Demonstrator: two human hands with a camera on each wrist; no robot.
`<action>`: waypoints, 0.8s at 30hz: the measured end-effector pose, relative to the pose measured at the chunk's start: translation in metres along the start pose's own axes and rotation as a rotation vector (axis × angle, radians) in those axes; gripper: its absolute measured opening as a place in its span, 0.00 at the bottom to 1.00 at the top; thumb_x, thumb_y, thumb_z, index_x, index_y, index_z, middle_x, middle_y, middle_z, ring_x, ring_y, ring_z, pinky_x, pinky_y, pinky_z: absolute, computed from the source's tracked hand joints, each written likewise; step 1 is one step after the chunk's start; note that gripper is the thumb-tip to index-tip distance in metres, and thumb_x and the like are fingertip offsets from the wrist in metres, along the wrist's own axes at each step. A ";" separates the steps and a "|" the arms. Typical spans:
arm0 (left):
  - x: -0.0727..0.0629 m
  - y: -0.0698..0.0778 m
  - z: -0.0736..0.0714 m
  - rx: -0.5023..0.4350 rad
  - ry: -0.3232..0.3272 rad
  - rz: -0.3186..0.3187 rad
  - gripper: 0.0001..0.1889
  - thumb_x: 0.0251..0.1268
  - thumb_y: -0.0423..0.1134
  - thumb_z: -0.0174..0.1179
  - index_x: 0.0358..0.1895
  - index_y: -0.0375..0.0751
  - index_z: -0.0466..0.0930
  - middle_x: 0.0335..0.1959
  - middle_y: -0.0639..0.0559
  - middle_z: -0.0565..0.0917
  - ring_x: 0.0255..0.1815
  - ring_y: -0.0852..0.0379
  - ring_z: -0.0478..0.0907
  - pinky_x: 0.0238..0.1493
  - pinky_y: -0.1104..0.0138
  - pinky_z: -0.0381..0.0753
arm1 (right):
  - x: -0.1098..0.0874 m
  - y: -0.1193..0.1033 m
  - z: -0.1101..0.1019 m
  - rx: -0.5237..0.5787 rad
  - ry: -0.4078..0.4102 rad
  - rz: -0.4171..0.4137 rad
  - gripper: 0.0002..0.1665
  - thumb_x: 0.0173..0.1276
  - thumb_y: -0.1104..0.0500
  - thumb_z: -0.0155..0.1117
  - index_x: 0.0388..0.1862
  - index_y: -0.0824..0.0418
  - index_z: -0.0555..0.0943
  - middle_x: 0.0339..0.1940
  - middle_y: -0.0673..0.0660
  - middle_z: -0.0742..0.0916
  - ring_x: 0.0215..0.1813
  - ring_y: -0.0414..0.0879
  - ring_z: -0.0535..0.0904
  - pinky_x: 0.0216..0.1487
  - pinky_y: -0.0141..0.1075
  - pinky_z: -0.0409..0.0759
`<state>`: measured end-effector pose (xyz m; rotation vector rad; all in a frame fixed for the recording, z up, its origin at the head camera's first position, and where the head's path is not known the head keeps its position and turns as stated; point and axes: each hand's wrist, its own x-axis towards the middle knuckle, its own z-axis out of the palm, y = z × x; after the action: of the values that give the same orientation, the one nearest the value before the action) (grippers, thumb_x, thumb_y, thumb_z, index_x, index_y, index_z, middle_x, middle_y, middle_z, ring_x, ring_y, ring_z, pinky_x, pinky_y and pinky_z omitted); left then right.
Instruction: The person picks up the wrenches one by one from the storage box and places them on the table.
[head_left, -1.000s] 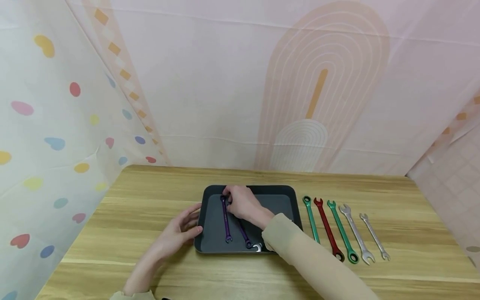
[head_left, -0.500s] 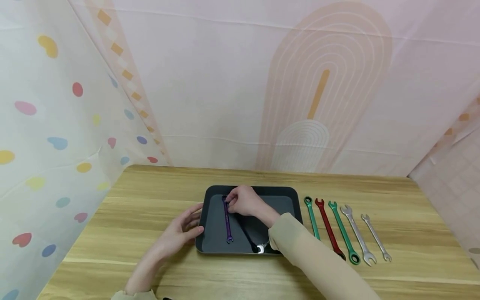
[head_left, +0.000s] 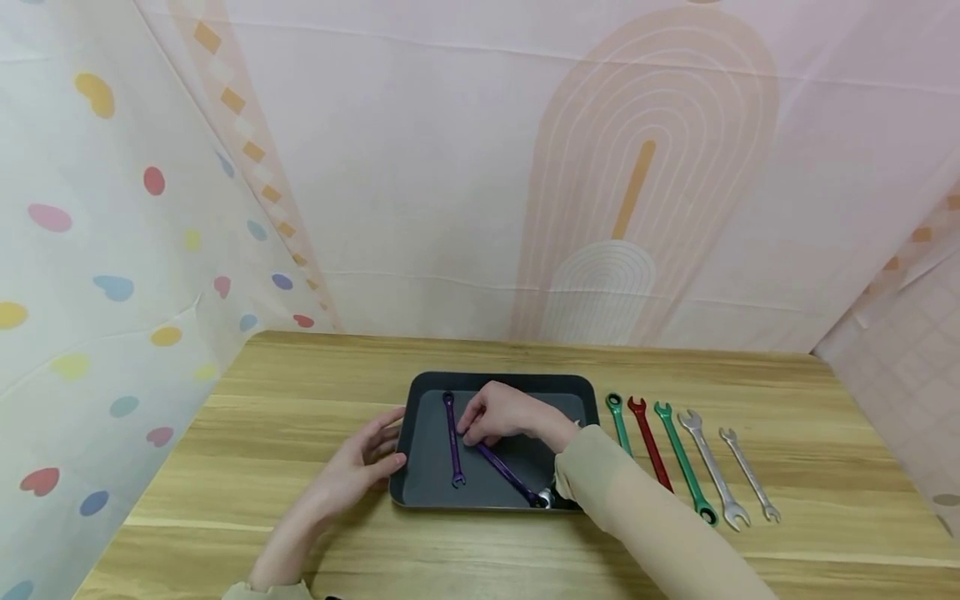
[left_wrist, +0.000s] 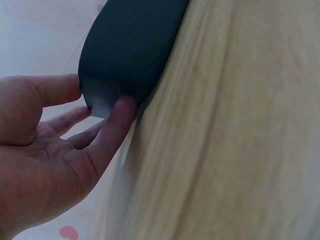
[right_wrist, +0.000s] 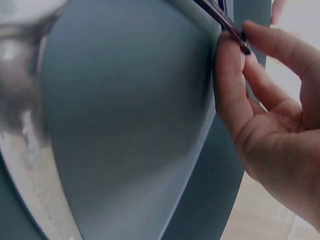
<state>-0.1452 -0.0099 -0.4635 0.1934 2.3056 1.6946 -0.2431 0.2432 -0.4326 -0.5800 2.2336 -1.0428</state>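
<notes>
A dark grey tray lies on the wooden table. My right hand is over the tray's middle, thumb and fingers pinching the upper end of a purple wrench. That wrench slants down to the right; its pinched tip shows in the right wrist view. Left of it, a second purple wrench lies nearly upright in the tray. A silver wrench also lies there, mostly hidden under my right forearm in the head view. My left hand touches the tray's left wall with thumb and extended fingers.
To the right of the tray, several wrenches lie in a row: a green one, a red one, another green one, a silver one and a smaller silver one. A patterned cloth hangs behind the table.
My right hand has shifted right and slightly nearer, away from the left purple wrench. The pinched wrench's lower end has swung right, so it slants more. My left hand stays at the tray.
</notes>
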 end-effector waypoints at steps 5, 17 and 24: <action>0.000 0.000 0.001 -0.009 -0.004 0.005 0.37 0.78 0.29 0.56 0.84 0.32 0.51 0.79 0.22 0.63 0.80 0.27 0.65 0.56 0.67 0.85 | -0.010 0.001 -0.005 -0.016 -0.102 0.033 0.05 0.68 0.66 0.72 0.42 0.62 0.90 0.37 0.54 0.93 0.35 0.39 0.86 0.44 0.35 0.89; 0.001 -0.002 0.000 -0.025 -0.001 -0.002 0.38 0.78 0.29 0.56 0.84 0.33 0.49 0.80 0.22 0.62 0.80 0.27 0.65 0.53 0.67 0.86 | -0.028 0.001 -0.016 -0.058 -0.156 0.030 0.06 0.69 0.67 0.71 0.44 0.62 0.88 0.31 0.55 0.93 0.34 0.39 0.87 0.45 0.36 0.90; 0.002 -0.002 -0.001 -0.044 -0.005 0.010 0.38 0.78 0.28 0.56 0.84 0.32 0.48 0.80 0.21 0.62 0.80 0.27 0.65 0.53 0.67 0.87 | -0.038 -0.002 -0.030 -0.034 -0.139 -0.036 0.09 0.72 0.65 0.70 0.49 0.65 0.88 0.33 0.55 0.93 0.36 0.39 0.87 0.47 0.37 0.90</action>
<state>-0.1476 -0.0111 -0.4652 0.2001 2.2658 1.7458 -0.2362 0.2808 -0.4033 -0.6883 2.1302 -0.9536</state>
